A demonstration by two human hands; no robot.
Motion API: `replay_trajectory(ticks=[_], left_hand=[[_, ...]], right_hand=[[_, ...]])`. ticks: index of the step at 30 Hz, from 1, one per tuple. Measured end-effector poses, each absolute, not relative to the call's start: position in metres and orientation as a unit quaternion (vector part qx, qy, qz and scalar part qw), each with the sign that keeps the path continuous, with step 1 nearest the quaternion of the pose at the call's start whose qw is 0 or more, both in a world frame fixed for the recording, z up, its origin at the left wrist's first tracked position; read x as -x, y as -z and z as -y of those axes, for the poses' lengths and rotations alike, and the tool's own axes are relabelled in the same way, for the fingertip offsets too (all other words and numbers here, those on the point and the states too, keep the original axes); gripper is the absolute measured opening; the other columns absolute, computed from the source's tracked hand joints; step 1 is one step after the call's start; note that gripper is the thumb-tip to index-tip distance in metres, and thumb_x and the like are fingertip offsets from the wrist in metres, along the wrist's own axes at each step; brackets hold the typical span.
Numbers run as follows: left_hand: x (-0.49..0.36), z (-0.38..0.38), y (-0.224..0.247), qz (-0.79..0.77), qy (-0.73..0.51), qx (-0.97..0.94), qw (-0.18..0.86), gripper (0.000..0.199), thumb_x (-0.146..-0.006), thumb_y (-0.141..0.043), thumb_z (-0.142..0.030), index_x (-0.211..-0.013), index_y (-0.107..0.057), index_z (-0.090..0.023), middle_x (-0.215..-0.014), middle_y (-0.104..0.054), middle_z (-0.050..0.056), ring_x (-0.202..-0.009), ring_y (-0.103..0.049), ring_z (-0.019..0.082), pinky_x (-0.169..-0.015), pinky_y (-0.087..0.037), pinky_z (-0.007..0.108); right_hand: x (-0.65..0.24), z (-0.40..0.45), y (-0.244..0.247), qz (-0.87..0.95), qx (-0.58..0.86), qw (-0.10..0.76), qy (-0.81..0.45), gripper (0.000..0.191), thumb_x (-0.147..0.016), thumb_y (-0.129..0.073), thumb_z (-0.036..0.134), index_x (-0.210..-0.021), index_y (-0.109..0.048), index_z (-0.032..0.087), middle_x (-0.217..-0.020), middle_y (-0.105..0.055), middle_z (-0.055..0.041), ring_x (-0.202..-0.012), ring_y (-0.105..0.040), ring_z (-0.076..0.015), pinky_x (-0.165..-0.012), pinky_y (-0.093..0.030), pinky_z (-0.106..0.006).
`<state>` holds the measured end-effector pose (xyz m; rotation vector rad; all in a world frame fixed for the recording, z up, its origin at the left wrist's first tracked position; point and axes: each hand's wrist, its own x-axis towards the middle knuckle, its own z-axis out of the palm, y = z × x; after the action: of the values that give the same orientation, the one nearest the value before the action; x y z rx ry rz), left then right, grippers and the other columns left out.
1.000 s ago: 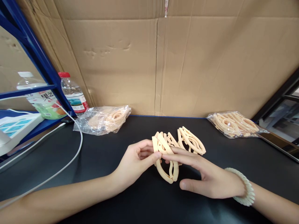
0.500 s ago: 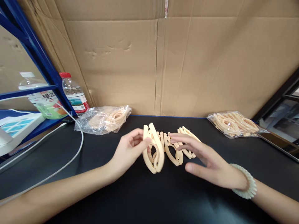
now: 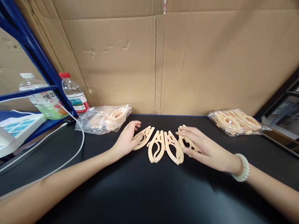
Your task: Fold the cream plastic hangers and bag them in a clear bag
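Several beige folding hangers lie folded in a fanned row on the black table. My left hand [image 3: 128, 138] is at the leftmost hanger [image 3: 147, 134], its thumb over the hanger's left side and its fingers apart from the thumb. Beside it in the middle are two more hangers, one on the left [image 3: 151, 155] and one on the right [image 3: 178, 157], with their narrow ends pointing away from me. My right hand [image 3: 203, 146] stretches its fingers over the rightmost hanger [image 3: 183, 141] and partly hides it; whether it touches cannot be made out. A pale beaded bracelet circles my right wrist.
A clear bag of beige parts [image 3: 105, 119] lies at the back left, another bag [image 3: 235, 122] at the back right. Bottles [image 3: 74, 96] and a blue rack [image 3: 35, 46] stand left, near a white cable [image 3: 80, 146]. A cardboard wall [image 3: 112, 68] closes the back.
My left hand has set the hanger it held down on the table and moved left, opening at the leftmost hanger. My right hand has shifted slightly left and up, over the rightmost one.
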<state>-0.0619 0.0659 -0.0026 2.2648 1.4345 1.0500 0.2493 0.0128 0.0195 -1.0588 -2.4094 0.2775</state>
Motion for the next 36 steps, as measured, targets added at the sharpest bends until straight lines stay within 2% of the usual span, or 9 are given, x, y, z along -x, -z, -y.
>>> replay_trajectory(ticks=[4, 8, 10, 15, 19, 25, 31, 36], left_hand=[[0.051, -0.044, -0.006, -0.443, -0.287, -0.846, 0.071, 0.043, -0.092, -0.046, -0.038, -0.131, -0.045, -0.018, -0.131, -0.052, 0.014, -0.124, -0.046, 0.030, -0.104, -0.037, 0.050], [0.039, -0.017, -0.008, -0.384, -0.156, -0.909, 0.050, 0.061, -0.088, -0.053, -0.049, -0.144, -0.037, -0.031, -0.155, -0.029, 0.010, -0.141, -0.023, 0.039, -0.111, -0.022, 0.060], [0.035, -0.009, -0.006, -0.375, -0.122, -0.918, 0.051, 0.062, -0.088, -0.052, -0.053, -0.145, -0.035, -0.036, -0.158, -0.023, 0.008, -0.142, -0.017, 0.042, -0.109, -0.019, 0.066], [0.035, -0.011, -0.002, -0.402, -0.113, -0.908, 0.020, 0.056, -0.090, -0.048, -0.051, -0.143, -0.039, -0.035, -0.157, -0.025, 0.008, -0.143, -0.016, 0.041, -0.108, -0.007, 0.071], [0.036, -0.013, 0.000, -0.440, -0.096, -0.892, 0.043, 0.060, -0.089, -0.048, -0.056, -0.145, -0.034, -0.040, -0.159, -0.020, 0.006, -0.142, -0.011, 0.047, -0.102, -0.008, 0.078], [0.030, -0.022, 0.002, -0.445, -0.094, -0.890, 0.042, 0.057, -0.092, -0.041, -0.056, -0.146, -0.030, -0.042, -0.159, -0.020, 0.006, -0.143, -0.011, 0.045, -0.103, -0.008, 0.076], [0.016, -0.062, 0.001, -0.467, -0.088, -0.879, 0.029, 0.056, -0.093, -0.036, -0.057, -0.146, -0.034, -0.037, -0.159, -0.020, 0.009, -0.143, -0.013, 0.044, -0.103, -0.011, 0.075], [0.007, -0.095, -0.001, -0.476, -0.093, -0.874, 0.009, 0.056, -0.093, -0.034, -0.056, -0.145, -0.037, -0.034, -0.158, -0.022, 0.011, -0.142, -0.016, 0.046, -0.101, -0.014, 0.076]], right_hand=[[-0.241, -0.004, -0.014, 0.912, 0.385, 0.133, -0.043, 0.071, -0.092, -0.052, 0.056, -0.150, -0.029, 0.023, -0.154, -0.025, -0.0156, -0.142, -0.019, -0.0365, -0.110, -0.026, -0.061], [-0.232, 0.000, -0.006, 0.914, 0.393, 0.099, -0.012, 0.067, -0.093, -0.051, 0.056, -0.150, -0.028, 0.030, -0.156, -0.021, -0.0117, -0.142, -0.015, -0.0389, -0.108, -0.023, -0.065], [-0.230, -0.001, -0.003, 0.912, 0.397, 0.101, 0.006, 0.063, -0.094, -0.049, 0.055, -0.149, -0.031, 0.032, -0.156, -0.022, -0.0100, -0.142, -0.014, -0.0395, -0.108, -0.021, -0.067], [-0.230, -0.002, 0.002, 0.902, 0.414, 0.110, 0.042, 0.066, -0.090, -0.053, 0.060, -0.147, -0.034, 0.032, -0.157, -0.018, -0.0110, -0.142, -0.010, -0.0415, -0.108, -0.020, -0.068], [-0.231, -0.003, 0.004, 0.901, 0.420, 0.104, 0.042, 0.065, -0.092, -0.046, 0.064, -0.148, -0.032, 0.034, -0.156, -0.022, -0.0119, -0.142, -0.013, -0.0418, -0.105, -0.023, -0.069], [-0.230, -0.016, 0.005, 0.899, 0.427, 0.086, 0.054, 0.065, -0.093, -0.042, 0.065, -0.148, -0.031, 0.033, -0.152, -0.031, -0.0134, -0.141, -0.014, -0.0414, -0.105, -0.022, -0.068], [-0.229, -0.056, 0.002, 0.894, 0.437, 0.066, 0.077, 0.064, -0.095, -0.038, 0.064, -0.149, -0.031, 0.030, -0.149, -0.035, -0.0150, -0.141, -0.018, -0.0388, -0.107, -0.023, -0.063], [-0.232, -0.093, 0.003, 0.891, 0.441, 0.059, 0.087, 0.062, -0.097, -0.033, 0.062, -0.150, -0.029, 0.030, -0.149, -0.035, -0.0145, -0.143, -0.014, -0.0365, -0.109, -0.022, -0.060]])
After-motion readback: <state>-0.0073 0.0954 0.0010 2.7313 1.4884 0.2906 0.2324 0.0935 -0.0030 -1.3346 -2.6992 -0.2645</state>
